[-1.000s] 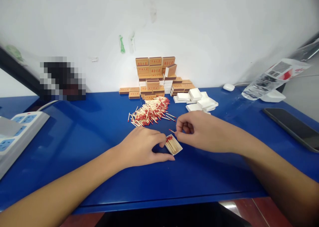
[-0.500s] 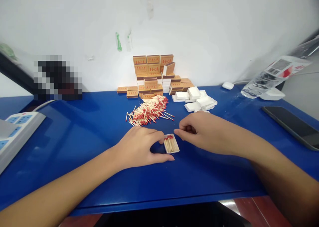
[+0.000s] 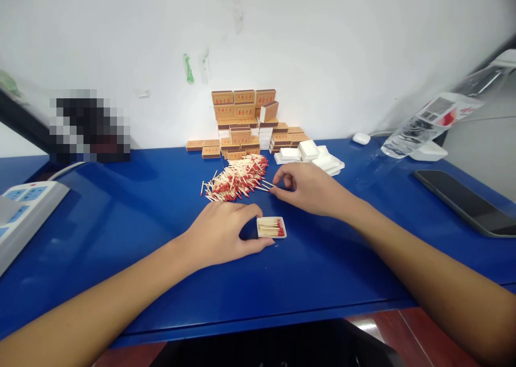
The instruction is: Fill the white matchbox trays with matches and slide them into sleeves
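Note:
My left hand (image 3: 226,232) grips a small white matchbox tray (image 3: 284,232) at its left end, thumb along the near side and index finger at the far corner. Inside the tray lies a layer of matches (image 3: 269,227), their red heads to the right. My right hand (image 3: 308,188) is beyond the tray, thumb and index fingertips pinched at the head ends of loose matches (image 3: 266,185) at the right edge of the match pile (image 3: 242,176). The fingertips partly hide those matches, and the other fingers are curled in.
Stacked orange matchboxes (image 3: 245,112) stand against the wall behind the pile. White trays (image 3: 308,149) lie beyond my right hand. A phone (image 3: 467,200) and a tilted water bottle (image 3: 427,120) are at right, a power strip (image 3: 32,211) at left. The blue table's front edge (image 3: 258,324) is near me.
The tray has turned, so its match heads now point right instead of away from me. My left hand has closed on it. My right hand has moved away from me and left, to the loose matches.

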A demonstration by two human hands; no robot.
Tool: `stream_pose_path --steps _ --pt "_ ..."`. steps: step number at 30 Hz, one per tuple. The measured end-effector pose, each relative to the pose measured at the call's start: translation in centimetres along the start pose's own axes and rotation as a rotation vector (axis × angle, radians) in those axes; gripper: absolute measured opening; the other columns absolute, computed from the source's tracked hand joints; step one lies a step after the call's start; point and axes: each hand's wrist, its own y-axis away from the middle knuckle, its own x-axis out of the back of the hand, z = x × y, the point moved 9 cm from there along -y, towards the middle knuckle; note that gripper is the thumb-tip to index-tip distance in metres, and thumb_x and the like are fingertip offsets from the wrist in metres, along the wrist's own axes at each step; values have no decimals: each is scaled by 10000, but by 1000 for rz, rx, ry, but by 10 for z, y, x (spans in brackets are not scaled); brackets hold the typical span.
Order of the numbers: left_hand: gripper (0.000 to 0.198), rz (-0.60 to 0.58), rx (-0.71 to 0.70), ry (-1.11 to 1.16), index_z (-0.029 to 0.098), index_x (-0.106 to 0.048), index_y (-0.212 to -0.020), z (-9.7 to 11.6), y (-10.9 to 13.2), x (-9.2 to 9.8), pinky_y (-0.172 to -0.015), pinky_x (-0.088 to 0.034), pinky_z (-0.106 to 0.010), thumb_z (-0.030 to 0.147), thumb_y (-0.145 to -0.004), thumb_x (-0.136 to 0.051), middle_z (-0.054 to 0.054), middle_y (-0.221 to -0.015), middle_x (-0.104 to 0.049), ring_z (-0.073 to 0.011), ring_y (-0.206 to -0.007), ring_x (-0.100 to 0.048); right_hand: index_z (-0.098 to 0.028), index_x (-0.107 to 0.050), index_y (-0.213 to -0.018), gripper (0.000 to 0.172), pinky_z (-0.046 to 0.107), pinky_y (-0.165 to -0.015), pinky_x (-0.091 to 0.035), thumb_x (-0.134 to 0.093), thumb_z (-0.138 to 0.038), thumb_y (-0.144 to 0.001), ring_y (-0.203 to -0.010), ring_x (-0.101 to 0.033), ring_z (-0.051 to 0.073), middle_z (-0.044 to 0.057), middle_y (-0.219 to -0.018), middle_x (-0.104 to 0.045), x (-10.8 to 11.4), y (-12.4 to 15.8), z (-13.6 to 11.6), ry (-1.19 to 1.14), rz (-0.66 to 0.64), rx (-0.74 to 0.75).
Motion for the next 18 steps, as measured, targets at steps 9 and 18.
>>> stream_pose_path --steps 9,18 --pt "385 -4 -3 6 232 -721 -1043 1 -1 -1 -520 -272 -263 581 -886 -684 49 -599 -573 -127 -514 -518 -184 -684 -840 51 307 -665 -400 -648 -220 -838 -735 -575 177 42 -833 -663 -10 -5 1 76 -14 -44" --pt "391 -4 -2 0 235 -722 -1052 1 0 1 -515 -293 -262 587 -886 -684 56 -584 -561 -123 -509 -527 -200 -693 -779 66 296 -589 -333 -658 -227 -830 -629 -523 145 -9 -691 -628 -7 -2 16 5 -146 -145"
